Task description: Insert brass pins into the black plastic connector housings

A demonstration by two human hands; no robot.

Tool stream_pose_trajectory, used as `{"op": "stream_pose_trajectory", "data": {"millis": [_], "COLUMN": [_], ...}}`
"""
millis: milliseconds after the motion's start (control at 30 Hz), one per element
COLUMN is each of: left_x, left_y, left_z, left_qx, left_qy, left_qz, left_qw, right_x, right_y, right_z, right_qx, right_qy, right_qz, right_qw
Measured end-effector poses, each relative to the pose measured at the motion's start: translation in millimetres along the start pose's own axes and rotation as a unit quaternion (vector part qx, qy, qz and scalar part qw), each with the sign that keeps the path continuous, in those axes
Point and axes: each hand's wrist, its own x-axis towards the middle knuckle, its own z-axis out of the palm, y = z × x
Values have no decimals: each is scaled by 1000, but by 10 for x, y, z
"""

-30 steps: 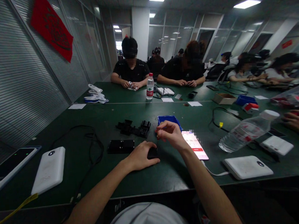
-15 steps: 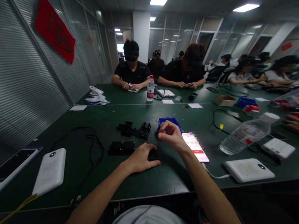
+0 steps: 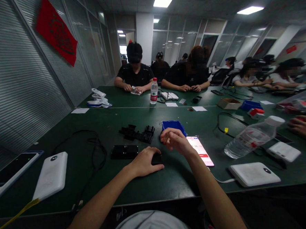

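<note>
My left hand [image 3: 144, 161] rests on the green table [image 3: 152, 183], its fingers closed over a small black part [image 3: 156, 159]. Just above and to the right of it, my right hand [image 3: 177, 140] is raised, pinching a tiny brownish piece [image 3: 166, 139] between its fingertips. Behind my right hand sits a blue tray [image 3: 173, 125]. A lit phone [image 3: 199, 150] lies right of that hand. Black plastic parts [image 3: 138, 133] and a flat black block [image 3: 124, 151] lie left of my hands.
White power banks [image 3: 51, 175] [image 3: 254, 174] [image 3: 284, 151], another phone [image 3: 11, 168] at far left, black cables [image 3: 93, 149] and a tipped water bottle [image 3: 252, 135] lie around. Another person's hand [image 3: 302, 126] is at the right edge. Several people sit working across the table.
My right hand has drawn back a little from the blue tray toward my left hand, still pinching the small piece. My left hand stays on the black part.
</note>
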Motion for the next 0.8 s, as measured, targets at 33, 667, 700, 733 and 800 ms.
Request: {"op": "stream_pose_trajectory", "data": {"millis": [33, 667, 700, 733, 800], "left_x": [1, -7, -7, -6, -5], "left_y": [0, 2, 2, 2, 2], "left_z": [1, 0, -1, -4, -10], "left_qx": [1, 9, 10, 9, 6], "left_qy": [1, -3, -4, -4, -6], "left_qz": [2, -6, -5, -4, -2], "left_qw": [1000, 1000, 1000, 1000, 1000], "right_x": [0, 11, 13, 16, 23], "right_y": [0, 3, 8, 13, 20], "right_z": [-11, 14, 11, 8, 3], "right_qx": [7, -30, -31, -30, -29], "right_qy": [-3, 28, 30, 33, 39], "right_qz": [6, -14, -17, -21, -29], "right_qw": [1000, 999, 999, 999, 998]}}
